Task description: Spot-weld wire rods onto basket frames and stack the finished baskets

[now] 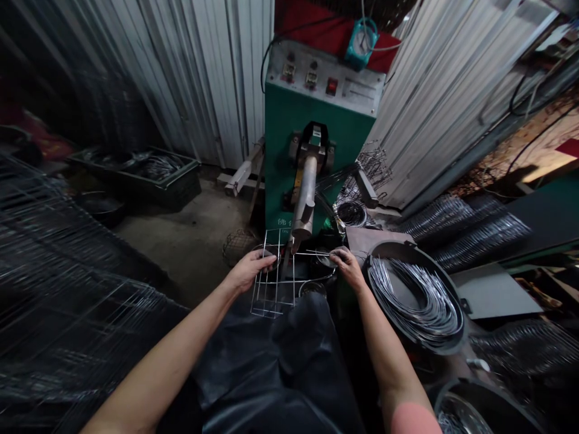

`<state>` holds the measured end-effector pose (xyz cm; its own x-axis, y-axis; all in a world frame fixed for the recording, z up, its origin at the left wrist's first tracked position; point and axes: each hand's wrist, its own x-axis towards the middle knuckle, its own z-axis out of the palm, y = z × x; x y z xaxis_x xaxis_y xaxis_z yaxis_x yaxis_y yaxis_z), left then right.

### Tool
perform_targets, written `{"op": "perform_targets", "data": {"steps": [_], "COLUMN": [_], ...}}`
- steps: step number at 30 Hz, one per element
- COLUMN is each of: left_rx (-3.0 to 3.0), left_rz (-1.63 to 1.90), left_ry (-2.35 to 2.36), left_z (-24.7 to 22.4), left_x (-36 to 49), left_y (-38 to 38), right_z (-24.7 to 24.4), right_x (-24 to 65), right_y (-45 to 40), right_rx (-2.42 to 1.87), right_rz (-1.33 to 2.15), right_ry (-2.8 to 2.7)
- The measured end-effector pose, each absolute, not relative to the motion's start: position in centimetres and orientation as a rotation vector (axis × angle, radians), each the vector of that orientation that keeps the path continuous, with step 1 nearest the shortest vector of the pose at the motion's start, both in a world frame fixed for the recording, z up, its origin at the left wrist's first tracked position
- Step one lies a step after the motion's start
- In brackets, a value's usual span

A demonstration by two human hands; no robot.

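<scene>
My left hand (249, 269) is closed on the side of a small wire rack (280, 281), thumb toward the machine. The rack is made of thin welded bars and hangs above the dark apron (280, 361) on my lap. My right hand (346, 265) pinches the ends of thin metal wires (313, 253) that reach left toward the rack. Just above the work is the tip of a metal electrode arm (305, 199) on a green spot welder (280, 144). Whether the tip touches the wires cannot be made out.
A round black tub (462, 307) of bent wires stands beside my right arm, with another tub (446, 386) below it. Stacked dark wire racks (81, 301) fill the left. A green crate (176, 187) of metal parts lies at the back left, near the corrugated wall (217, 78).
</scene>
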<state>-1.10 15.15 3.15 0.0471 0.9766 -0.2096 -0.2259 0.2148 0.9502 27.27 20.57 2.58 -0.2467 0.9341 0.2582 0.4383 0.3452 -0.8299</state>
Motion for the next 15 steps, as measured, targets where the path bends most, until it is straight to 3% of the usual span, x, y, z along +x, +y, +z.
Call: {"op": "perform_targets", "data": {"steps": [15], "left_rx": [0.942], "left_rz": [1.076], "left_ry": [1.152], "left_z": [3.98], "left_x": [-1.37], "left_y": [15.48], "right_z": [3.19], "right_x": [27.61], "right_y": [20.85], "right_rx": [-1.157], "right_rz": [0.789], "right_ry": [-1.891]}}
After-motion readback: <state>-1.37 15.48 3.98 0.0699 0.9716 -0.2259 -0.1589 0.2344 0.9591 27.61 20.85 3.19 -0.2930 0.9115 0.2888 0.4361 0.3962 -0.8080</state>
